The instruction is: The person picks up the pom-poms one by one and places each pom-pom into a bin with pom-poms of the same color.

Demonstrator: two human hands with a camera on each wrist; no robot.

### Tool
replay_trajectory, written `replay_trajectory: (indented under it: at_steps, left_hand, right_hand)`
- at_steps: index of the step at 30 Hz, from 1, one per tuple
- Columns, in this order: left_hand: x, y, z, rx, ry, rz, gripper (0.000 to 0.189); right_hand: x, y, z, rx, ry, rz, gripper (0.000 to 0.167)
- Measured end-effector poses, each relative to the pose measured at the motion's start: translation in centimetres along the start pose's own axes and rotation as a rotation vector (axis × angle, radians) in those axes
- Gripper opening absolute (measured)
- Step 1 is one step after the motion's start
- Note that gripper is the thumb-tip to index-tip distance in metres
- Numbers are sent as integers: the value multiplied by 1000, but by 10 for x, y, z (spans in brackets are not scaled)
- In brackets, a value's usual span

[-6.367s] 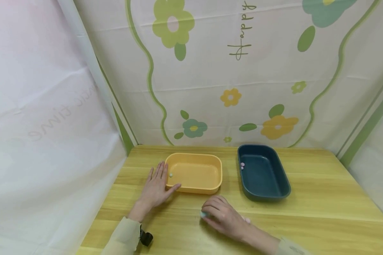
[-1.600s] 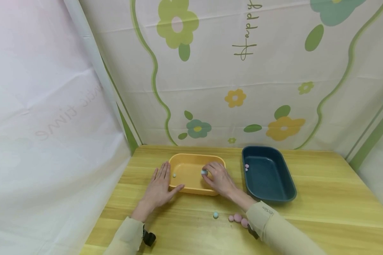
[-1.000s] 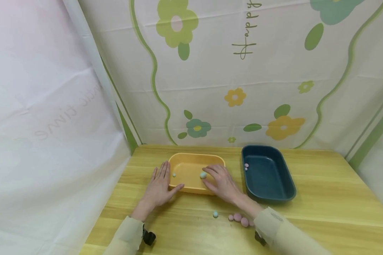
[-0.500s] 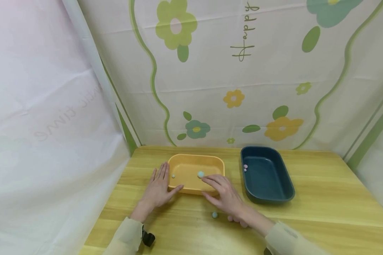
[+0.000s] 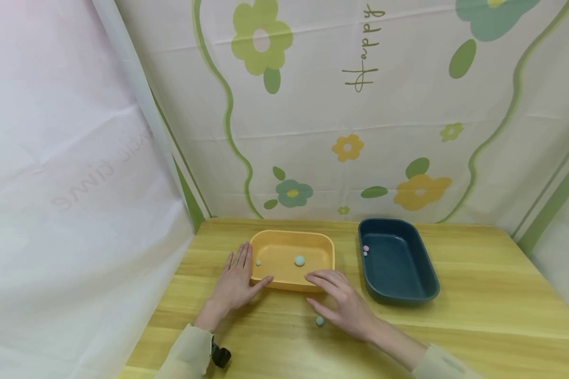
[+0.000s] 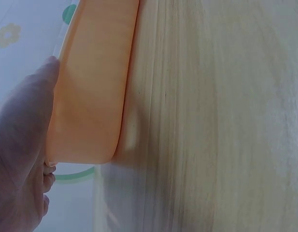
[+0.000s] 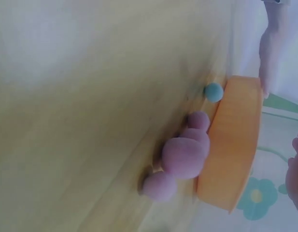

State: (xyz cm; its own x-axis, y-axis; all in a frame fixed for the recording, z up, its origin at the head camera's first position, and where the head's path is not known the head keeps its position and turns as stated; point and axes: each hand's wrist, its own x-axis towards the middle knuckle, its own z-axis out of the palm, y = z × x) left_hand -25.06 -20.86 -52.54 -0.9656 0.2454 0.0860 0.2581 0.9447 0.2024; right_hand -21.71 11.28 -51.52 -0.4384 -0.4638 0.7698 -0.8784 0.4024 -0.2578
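Observation:
My left hand (image 5: 235, 284) rests against the left end of the yellow tray (image 5: 291, 285), fingers straight along the side and thumb over the front rim. Inside that tray lie a small light-green ball (image 5: 258, 262) and a larger light-green ball (image 5: 300, 260). Near the tray's front right corner hovers my right hand (image 5: 346, 305), thumb and fingers apart, holding nothing. Just below its thumb, another light-green ball (image 5: 320, 321) sits on the table. Several pink balls (image 7: 183, 158) of mixed sizes show in the right wrist view; the right hand and forearm hide them in the head view.
A dark blue tray (image 5: 398, 300) stands right of the yellow one, with two small pink balls (image 5: 365, 249) by its left wall. The wooden table (image 5: 493, 295) ends at a white floral curtain (image 5: 313, 105); another white curtain (image 5: 76, 237) hangs on the left.
My right hand brought the larger light-green ball from the table into the yellow tray and let it go. It has since drawn back toward the tray's front. My left hand stayed at the tray.

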Motion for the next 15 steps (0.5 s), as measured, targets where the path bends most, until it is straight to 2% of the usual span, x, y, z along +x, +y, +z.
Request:
replay_trajectory:
  at_steps: [6,12,15]
  left_hand:
    - [-1,0,0,-9,18,5,111]
    - [-1,1,0,1,5,4,111]
    - [0,1,0,-7,6,3,111]
  right_hand:
    - [-2,-5,-7,35,22,-44,39]
    - [-9,-11,-11,51,39,-155,38]
    - [-14,-12,-12,41,33,-173,40]
